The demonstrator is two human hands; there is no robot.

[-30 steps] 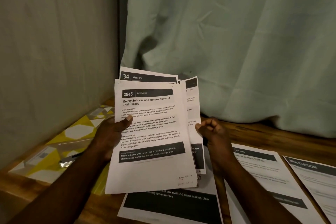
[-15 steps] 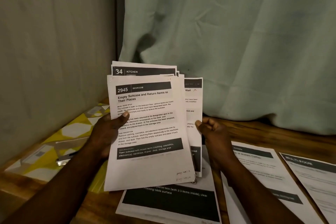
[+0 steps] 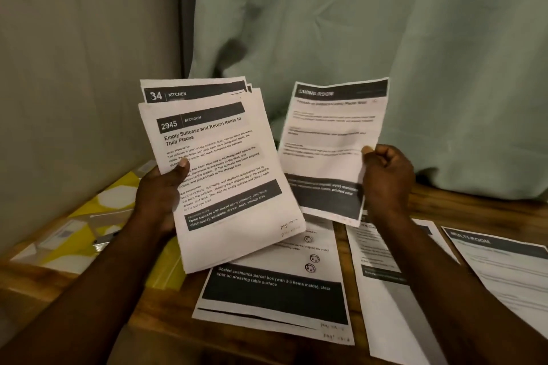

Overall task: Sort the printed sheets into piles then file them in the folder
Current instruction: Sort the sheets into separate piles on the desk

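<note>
My left hand [image 3: 160, 195] grips a stack of printed sheets [image 3: 225, 175] held up above the table; the top sheet is headed "2945 BEDROOM", and a "34 KITCHEN" sheet shows behind it. My right hand [image 3: 385, 178] pinches a single "LIVING ROOM" sheet [image 3: 332, 142] by its right edge, held apart to the right of the stack. Three piles lie on the wooden table [image 3: 462, 207]: a dressing-table sheet [image 3: 275, 296] below the stack, a second sheet [image 3: 382, 290] under my right forearm, and a "MULTI-ROOM" sheet [image 3: 504, 270] at the far right. A yellow patterned folder [image 3: 89, 225] lies at the left.
A grey wall stands to the left and a pale green curtain [image 3: 385, 38] hangs behind the table. A small dark clip-like object [image 3: 102, 241] rests on the folder.
My right hand has pulled the "LIVING ROOM" sheet out from behind the stack and moved it to the right. The left hand still holds the stack, now tilted slightly.
</note>
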